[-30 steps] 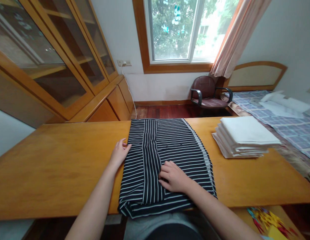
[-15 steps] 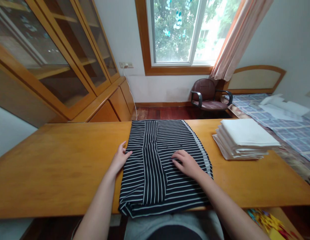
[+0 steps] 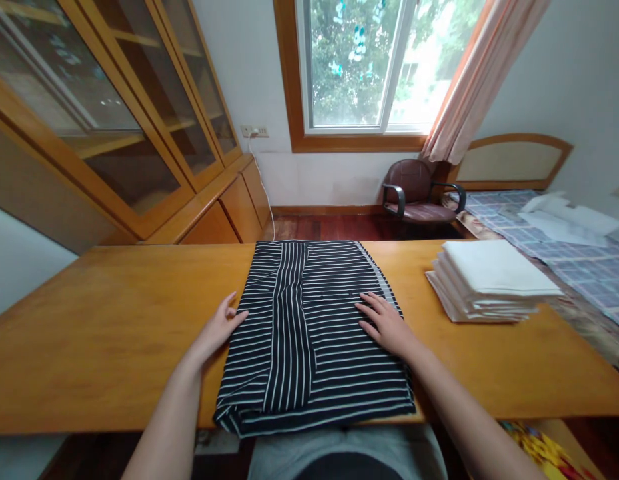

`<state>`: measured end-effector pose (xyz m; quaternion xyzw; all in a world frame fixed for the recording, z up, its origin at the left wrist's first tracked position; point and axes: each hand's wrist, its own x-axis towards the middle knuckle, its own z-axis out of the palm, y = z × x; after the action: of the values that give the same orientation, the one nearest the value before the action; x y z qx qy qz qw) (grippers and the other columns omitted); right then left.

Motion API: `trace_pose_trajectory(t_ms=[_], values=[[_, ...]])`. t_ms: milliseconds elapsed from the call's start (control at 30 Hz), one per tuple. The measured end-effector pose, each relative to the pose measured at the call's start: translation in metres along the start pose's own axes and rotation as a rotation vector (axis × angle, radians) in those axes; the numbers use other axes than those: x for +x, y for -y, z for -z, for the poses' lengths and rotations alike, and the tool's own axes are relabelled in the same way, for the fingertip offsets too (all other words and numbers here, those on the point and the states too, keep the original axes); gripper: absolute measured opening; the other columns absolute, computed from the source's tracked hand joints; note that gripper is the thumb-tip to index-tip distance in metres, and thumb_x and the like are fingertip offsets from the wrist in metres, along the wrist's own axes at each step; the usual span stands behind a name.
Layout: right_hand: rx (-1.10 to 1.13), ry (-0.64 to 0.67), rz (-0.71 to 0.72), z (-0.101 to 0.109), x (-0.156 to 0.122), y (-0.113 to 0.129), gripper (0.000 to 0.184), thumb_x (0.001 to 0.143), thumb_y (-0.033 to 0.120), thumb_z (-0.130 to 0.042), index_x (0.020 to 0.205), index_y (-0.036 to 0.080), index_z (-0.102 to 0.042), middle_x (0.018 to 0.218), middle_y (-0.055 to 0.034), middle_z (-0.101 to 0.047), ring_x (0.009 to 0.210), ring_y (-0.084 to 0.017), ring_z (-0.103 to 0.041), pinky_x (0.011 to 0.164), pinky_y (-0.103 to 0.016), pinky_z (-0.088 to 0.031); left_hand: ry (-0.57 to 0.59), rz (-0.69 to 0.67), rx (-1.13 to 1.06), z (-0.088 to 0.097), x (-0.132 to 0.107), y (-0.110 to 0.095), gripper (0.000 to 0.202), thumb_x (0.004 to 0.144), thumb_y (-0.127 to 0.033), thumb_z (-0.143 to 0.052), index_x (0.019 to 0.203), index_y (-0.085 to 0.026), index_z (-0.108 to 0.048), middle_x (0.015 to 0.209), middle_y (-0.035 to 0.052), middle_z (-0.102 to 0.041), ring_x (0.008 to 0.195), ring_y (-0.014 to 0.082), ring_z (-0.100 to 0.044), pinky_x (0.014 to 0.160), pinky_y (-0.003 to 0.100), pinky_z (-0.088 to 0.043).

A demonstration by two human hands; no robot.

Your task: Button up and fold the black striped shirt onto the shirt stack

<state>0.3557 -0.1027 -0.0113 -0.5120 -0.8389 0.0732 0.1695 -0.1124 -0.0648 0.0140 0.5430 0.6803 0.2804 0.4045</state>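
Observation:
A black garment with thin white stripes [image 3: 309, 333] lies folded flat on the wooden table [image 3: 104, 333], its near edge hanging slightly over the table's front. My left hand [image 3: 216, 327] rests at the garment's left edge, fingers stretched out and touching the fabric. My right hand [image 3: 386, 323] lies flat on the garment's right side, fingers spread and pointing left across the stripes. Neither hand grips anything.
A stack of folded white cloths [image 3: 492, 280] sits on the table's right part. Behind the table stand a dark red armchair [image 3: 419, 193], a bed with a checked cover [image 3: 579, 260] and a glass-door wooden cabinet [image 3: 114, 133]. Colourful paper [image 3: 539, 447] lies lower right.
My right hand slid from the garment's middle to its right side. The garment shifted slightly left on the table, and my left hand moved with its edge.

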Motion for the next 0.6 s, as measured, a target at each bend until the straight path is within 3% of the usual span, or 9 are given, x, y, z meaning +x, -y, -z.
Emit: trace_pose_trajectory(t_ms=[100,167,233,333,433,500,600], values=[[-0.007,-0.001,-0.004,0.0,0.0,0.001,0.046,0.099,0.044,-0.048,0.141,0.027,-0.055,0.155,-0.0069,-0.043,0.146,-0.029,-0.034,0.118,-0.053,-0.033,0.13,-0.007,-0.114,0.001,-0.012,-0.003,0.098,0.077,-0.054,-0.071,0.157,-0.025,-0.024,0.129,0.0136,-0.065,0.121,0.0302,-0.062,0.101,0.043,-0.051],[-0.011,-0.001,-0.011,0.001,0.0,0.001,0.046,0.099,0.043,-0.049,0.141,0.028,-0.055,0.154,-0.0065,-0.044,0.145,-0.03,-0.034,0.118,-0.054,-0.033,0.158,-0.037,-0.17,0.003,-0.017,-0.007,0.093,0.076,-0.05,-0.074,0.155,-0.027,-0.029,0.141,0.0132,-0.058,0.132,0.0293,-0.054,0.105,0.041,-0.049],[-0.015,-0.005,-0.018,0.004,0.001,0.002,0.046,0.097,0.042,-0.051,0.141,0.027,-0.055,0.154,-0.0065,-0.045,0.144,-0.031,-0.034,0.118,-0.055,-0.032,0.154,-0.055,-0.194,0.005,-0.019,-0.014,0.09,0.076,-0.046,-0.075,0.153,-0.027,-0.034,0.141,0.0131,-0.059,0.132,0.0297,-0.054,0.105,0.042,-0.049],[0.0,-0.038,-0.012,0.012,0.007,0.011,0.046,0.096,0.04,-0.054,0.14,0.026,-0.056,0.153,-0.0077,-0.046,0.143,-0.032,-0.035,0.117,-0.057,-0.033,0.154,-0.07,-0.199,0.009,-0.022,-0.029,0.087,0.077,-0.042,-0.074,0.152,-0.024,-0.036,0.128,0.013,-0.066,0.116,0.0299,-0.065,0.098,0.043,-0.054],[0.075,-0.058,0.052,0.021,0.017,0.036,0.043,0.097,0.037,-0.053,0.138,0.025,-0.057,0.151,-0.0084,-0.047,0.143,-0.03,-0.035,0.117,-0.054,-0.034,0.145,-0.079,-0.193,0.01,-0.028,-0.048,0.083,0.078,-0.037,-0.073,0.152,-0.024,-0.037,0.113,0.0087,-0.069,0.094,0.0253,-0.071,0.083,0.037,-0.058],[0.159,-0.001,0.15,0.025,0.023,0.063,0.046,0.097,0.038,-0.054,0.141,0.025,-0.054,0.152,-0.0084,-0.046,0.142,-0.028,-0.036,0.117,-0.05,-0.035,0.129,-0.066,-0.192,0.008,-0.032,-0.059,0.08,0.08,-0.035,-0.07,0.152,-0.027,-0.036,0.103,0.0052,-0.068,0.074,0.0188,-0.068,0.064,0.029,-0.056],[0.297,0.135,0.356,0.021,0.03,0.106,0.052,0.094,0.045,-0.06,0.142,0.025,-0.052,0.151,-0.0087,-0.047,0.136,-0.024,-0.044,0.111,-0.041,-0.042,0.125,-0.036,-0.205,0.004,-0.035,-0.068,0.08,0.081,-0.034,-0.068,0.152,-0.028,-0.033,0.095,0.0017,-0.064,0.05,0.0084,-0.052,0.044,0.02,-0.041]])
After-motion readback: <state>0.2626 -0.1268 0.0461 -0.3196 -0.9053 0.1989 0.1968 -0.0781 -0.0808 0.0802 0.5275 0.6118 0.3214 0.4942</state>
